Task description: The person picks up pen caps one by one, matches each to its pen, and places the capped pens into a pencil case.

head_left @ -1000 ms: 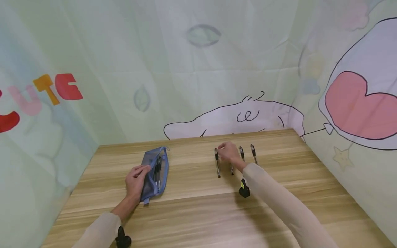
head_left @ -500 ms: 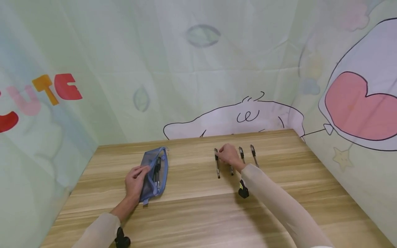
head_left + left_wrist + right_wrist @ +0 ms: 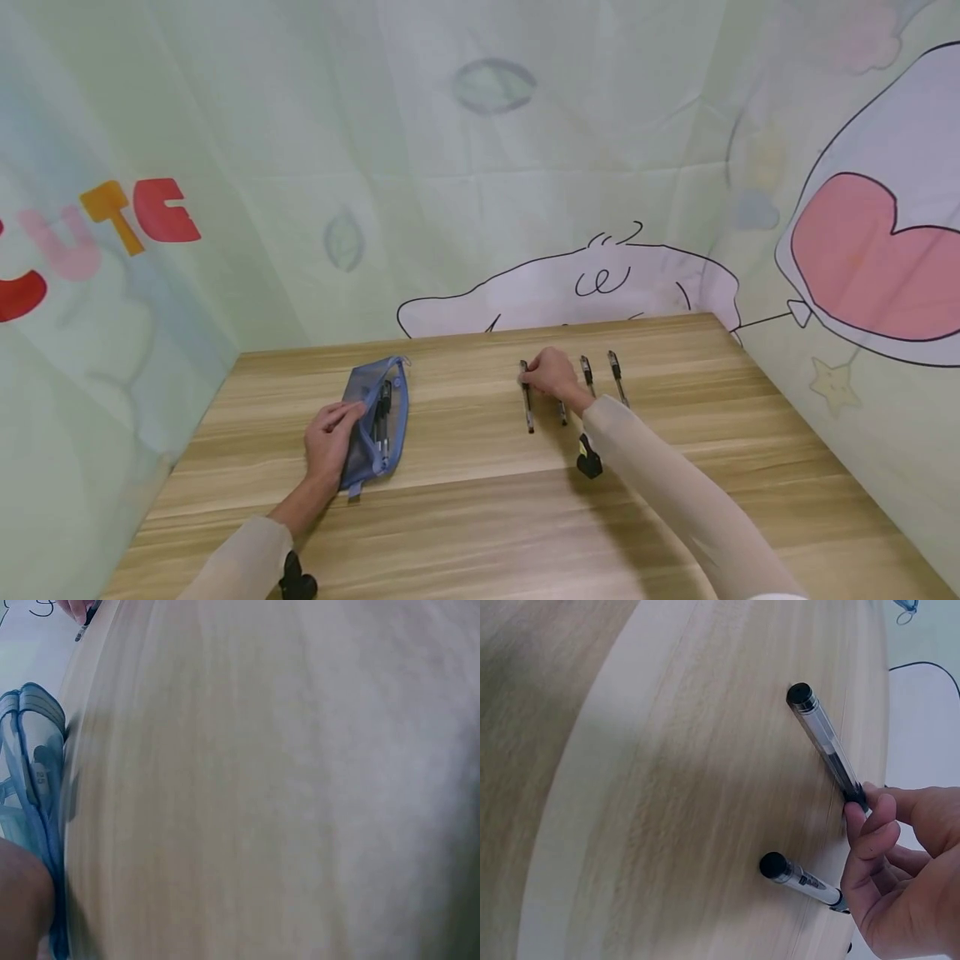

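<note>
On the table's left lies a blue mesh pencil case (image 3: 358, 385), unzipped, with dark pens (image 3: 385, 408) showing inside. My left hand (image 3: 327, 442) pinches its near-left edge, holding the opening apart. The case's blue zipper side (image 3: 51, 817) also shows at the left of the left wrist view. My right hand (image 3: 553, 372) pinches the capped end of a clear-barrelled black pen (image 3: 528, 410), the leftmost in a row. In the right wrist view, thumb and fingers grip this pen (image 3: 826, 742) near its cap. A second pen (image 3: 806, 883) lies beside it, partly behind the hand.
Two more capped pens, one (image 3: 587, 370) nearer and one (image 3: 616, 367) farther right, lie beyond my right wrist. The wooden table (image 3: 465, 408) meets a printed cloth backdrop (image 3: 420, 208) at the back and both sides.
My right hand has moved slightly down along the leftmost pen and its fingertips have come onto that pen. The left hand and the pencil case stay in place.
</note>
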Available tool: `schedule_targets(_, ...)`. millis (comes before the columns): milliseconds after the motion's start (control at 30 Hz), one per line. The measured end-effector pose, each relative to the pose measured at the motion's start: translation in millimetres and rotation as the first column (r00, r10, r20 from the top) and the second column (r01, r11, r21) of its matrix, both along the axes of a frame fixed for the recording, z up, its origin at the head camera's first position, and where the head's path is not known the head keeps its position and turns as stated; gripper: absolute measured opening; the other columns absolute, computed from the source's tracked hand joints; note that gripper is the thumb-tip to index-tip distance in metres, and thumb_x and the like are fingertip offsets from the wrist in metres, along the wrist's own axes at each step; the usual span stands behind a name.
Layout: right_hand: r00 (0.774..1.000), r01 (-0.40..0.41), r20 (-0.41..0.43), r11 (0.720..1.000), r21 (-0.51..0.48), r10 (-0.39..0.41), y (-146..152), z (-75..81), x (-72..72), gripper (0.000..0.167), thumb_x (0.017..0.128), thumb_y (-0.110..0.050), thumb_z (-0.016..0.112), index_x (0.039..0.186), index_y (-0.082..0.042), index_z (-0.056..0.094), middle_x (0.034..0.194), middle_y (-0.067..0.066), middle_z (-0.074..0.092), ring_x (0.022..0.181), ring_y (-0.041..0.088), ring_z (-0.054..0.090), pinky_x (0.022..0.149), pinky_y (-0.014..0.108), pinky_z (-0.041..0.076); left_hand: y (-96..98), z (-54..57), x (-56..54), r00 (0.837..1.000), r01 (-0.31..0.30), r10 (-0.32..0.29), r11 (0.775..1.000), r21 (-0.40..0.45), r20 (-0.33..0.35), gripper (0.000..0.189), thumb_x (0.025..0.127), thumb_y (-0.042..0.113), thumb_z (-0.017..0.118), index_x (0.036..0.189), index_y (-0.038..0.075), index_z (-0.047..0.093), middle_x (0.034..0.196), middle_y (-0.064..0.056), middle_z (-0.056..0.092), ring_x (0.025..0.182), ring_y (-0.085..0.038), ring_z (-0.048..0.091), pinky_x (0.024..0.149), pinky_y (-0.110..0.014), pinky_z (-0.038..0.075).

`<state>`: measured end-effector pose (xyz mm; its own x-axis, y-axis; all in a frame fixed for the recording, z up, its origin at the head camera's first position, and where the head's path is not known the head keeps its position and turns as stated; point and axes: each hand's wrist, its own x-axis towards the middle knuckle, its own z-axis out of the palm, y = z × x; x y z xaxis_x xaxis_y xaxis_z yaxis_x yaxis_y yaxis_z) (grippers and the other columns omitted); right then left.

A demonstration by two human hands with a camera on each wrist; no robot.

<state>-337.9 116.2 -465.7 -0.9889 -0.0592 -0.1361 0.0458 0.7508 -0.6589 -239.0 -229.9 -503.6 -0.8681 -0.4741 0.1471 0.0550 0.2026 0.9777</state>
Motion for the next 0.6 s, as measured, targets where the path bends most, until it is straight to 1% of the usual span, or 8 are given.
schedule_targets(100, 1.0, -0.004, -0.005, 1.0, 0.013, 0.004, -1.0, -1.5, -2.0, 0.029, 0.091, -0.019, 0.078, 0.066, -0.003, 0.076, 0.045, -0.001, 0.052, 0.041, 0.009, 0.039, 0.042, 0.02, 0.027, 0.7, 0.0, -0.2, 1.0, 0.001, -0.001, 1.0, 0.013, -0.002, 0.03, 0.091, 0.012, 0.077, 0.112, -0.009, 0.074, 0.085, 0.027, 0.061, 0.089, 0.007, 0.057, 0.078, -0.005, 0.045)
schedule_targets(200, 1.0, 0.005, -0.001, 1.0, 0.009, -0.005, -5.6, -1.2, -4.1, 0.029, 0.088, -0.021, 0.081, 0.065, -0.004, 0.076, 0.044, -0.002, 0.054, 0.041, 0.008, 0.043, 0.042, 0.02, 0.029, -1.0, 1.2, 0.4, 1.0, -0.001, 0.001, 1.0, 0.011, 0.002, 0.03, 0.091, 0.014, 0.076, 0.112, -0.008, 0.074, 0.085, 0.028, 0.061, 0.089, 0.007, 0.057, 0.078, -0.005, 0.045)
schedule_targets(367, 1.0, 0.009, 0.028, 1.0, 0.009, -0.009, -11.7, -0.7, -5.2, 0.026, 0.087, -0.021, 0.082, 0.069, -0.004, 0.077, 0.047, -0.001, 0.058, 0.042, 0.008, 0.046, 0.043, 0.02, 0.031, -1.5, 2.4, 0.3, 1.0, 0.007, -0.007, 1.0, 0.002, 0.007, 0.029, 0.092, 0.014, 0.076, 0.112, -0.006, 0.075, 0.085, 0.028, 0.06, 0.09, 0.007, 0.057, 0.079, -0.006, 0.044)
schedule_targets(533, 0.999, 0.014, 0.033, 1.0, 0.013, -0.014, -12.6, 0.8, -3.2, 0.018, 0.088, -0.02, 0.081, 0.078, -0.005, 0.079, 0.052, 0.0, 0.062, 0.043, 0.008, 0.047, 0.042, 0.018, 0.031, -1.5, 0.1, -0.1, 1.0, 0.009, -0.009, 1.0, -0.005, 0.013, 0.029, 0.091, 0.015, 0.076, 0.112, -0.006, 0.075, 0.085, 0.029, 0.06, 0.09, 0.007, 0.056, 0.079, -0.007, 0.044)
schedule_targets(600, 0.999, 0.021, 0.035, 1.0, 0.014, -0.021, -12.0, 0.7, -1.4, 0.018, 0.087, -0.021, 0.082, 0.078, -0.006, 0.079, 0.053, -0.001, 0.061, 0.044, 0.007, 0.045, 0.042, 0.018, 0.029, -1.6, -1.5, 0.8, 1.0, 0.008, -0.008, 1.0, -0.007, 0.017, 0.029, 0.091, 0.015, 0.076, 0.112, -0.005, 0.075, 0.085, 0.03, 0.06, 0.09, 0.007, 0.056, 0.079, -0.007, 0.044)
